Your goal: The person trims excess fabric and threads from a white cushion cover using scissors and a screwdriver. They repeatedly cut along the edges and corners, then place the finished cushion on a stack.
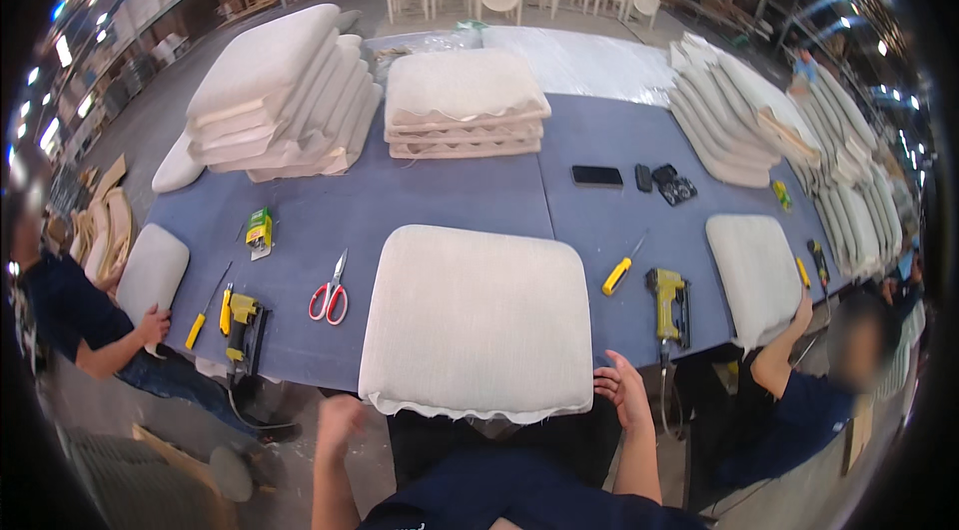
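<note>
A cream upholstered seat cushion [478, 315] lies in front of me at the table's near edge, its frayed fabric edge toward me. My right hand [625, 392] is beside the cushion's right near corner, fingers apart, with nothing in it. Just off the left near corner is my left hand [342, 422], blurred, so its fingers cannot be made out. Red-handled scissors [331, 298] rest left of the cushion. A yellow-handled screwdriver [621, 270] and a yellow staple gun [668, 308] lie to its right.
Cushion stacks stand at the back left [275, 80], back middle [465, 100] and right [724, 110]. Another staple gun [246, 330] and a green-yellow box [259, 230] lie left. A phone [597, 176] lies behind. Co-workers at both sides handle cushions [153, 270]. An air hose hangs by the right staple gun.
</note>
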`<state>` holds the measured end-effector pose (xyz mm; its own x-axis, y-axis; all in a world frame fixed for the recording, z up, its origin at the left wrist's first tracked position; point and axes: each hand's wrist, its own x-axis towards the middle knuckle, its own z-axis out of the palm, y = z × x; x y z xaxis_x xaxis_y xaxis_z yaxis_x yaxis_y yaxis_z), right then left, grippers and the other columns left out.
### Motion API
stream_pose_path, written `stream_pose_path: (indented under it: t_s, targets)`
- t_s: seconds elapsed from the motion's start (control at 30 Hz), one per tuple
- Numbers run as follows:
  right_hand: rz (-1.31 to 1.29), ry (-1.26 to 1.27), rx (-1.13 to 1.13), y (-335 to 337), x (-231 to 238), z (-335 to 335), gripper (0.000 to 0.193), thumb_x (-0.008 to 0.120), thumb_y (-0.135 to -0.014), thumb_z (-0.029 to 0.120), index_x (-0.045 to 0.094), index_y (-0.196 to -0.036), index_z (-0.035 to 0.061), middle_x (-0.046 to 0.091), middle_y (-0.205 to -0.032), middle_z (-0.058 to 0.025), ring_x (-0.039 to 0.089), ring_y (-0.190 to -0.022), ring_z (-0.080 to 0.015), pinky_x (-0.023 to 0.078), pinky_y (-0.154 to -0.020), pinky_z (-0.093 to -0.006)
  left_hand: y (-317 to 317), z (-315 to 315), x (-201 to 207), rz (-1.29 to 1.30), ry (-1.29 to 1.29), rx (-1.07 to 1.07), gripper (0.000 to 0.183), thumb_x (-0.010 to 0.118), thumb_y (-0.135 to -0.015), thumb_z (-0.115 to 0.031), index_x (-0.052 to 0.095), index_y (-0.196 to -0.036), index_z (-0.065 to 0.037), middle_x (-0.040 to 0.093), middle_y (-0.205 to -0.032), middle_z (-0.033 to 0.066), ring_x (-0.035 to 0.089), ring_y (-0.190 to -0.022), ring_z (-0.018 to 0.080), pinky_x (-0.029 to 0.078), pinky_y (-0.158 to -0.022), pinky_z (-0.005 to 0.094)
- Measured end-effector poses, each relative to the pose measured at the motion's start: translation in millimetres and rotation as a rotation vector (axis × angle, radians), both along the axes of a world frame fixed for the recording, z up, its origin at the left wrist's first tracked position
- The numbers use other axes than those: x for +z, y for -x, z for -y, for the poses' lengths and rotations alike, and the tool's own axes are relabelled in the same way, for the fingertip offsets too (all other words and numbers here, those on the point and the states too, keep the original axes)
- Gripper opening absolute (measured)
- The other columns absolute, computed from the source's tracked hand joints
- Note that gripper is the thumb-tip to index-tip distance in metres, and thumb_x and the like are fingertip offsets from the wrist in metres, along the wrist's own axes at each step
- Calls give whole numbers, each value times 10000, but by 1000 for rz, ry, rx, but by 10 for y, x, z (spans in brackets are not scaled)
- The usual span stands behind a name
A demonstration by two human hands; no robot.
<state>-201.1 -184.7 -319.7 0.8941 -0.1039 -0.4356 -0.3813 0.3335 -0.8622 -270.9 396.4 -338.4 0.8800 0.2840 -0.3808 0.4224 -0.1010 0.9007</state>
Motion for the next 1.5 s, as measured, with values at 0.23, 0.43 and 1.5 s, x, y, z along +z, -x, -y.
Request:
stream_pose_path:
  t_s: [0.23, 0.43, 1.5]
  targets:
    - [107, -196, 175, -387, -220, -346, 644, 642, -1117, 431, 526, -1589, 9, 708, -1450, -96, 710, -1249, -185, 580, -1050, -373, -140, 1408, -421, -199, 543, -838, 702, 735, -1083, -315, 463, -1651, -6, 633, -1530, 177, 614, -1404, 249, 460, -1220, 390]
    - [46, -101, 450, -559, 50, -488, 928, 858, -957, 456, 435, -1643, -6, 623, -1550, -176, 616, -1400, -281, 501, -1174, -443, -28, 2053, -217, -189, 1247, -414, 820, 720, -1073, -442, 348, -1697, -60, 484, -1690, 151, 453, -1569, 350, 369, -1301, 603]
    - [606, 886, 292, -2642, 706, -1163, 504, 789, -961, 343, 714, -1419, 146, 713, -1460, -127, 706, -1281, -328, 554, -1095, -450, -309, 147, 939, 1223, 453, 228, 877, 703, -993, -473, 372, -1690, -54, 513, -1651, 168, 560, -1462, 387, 518, -1189, 557]
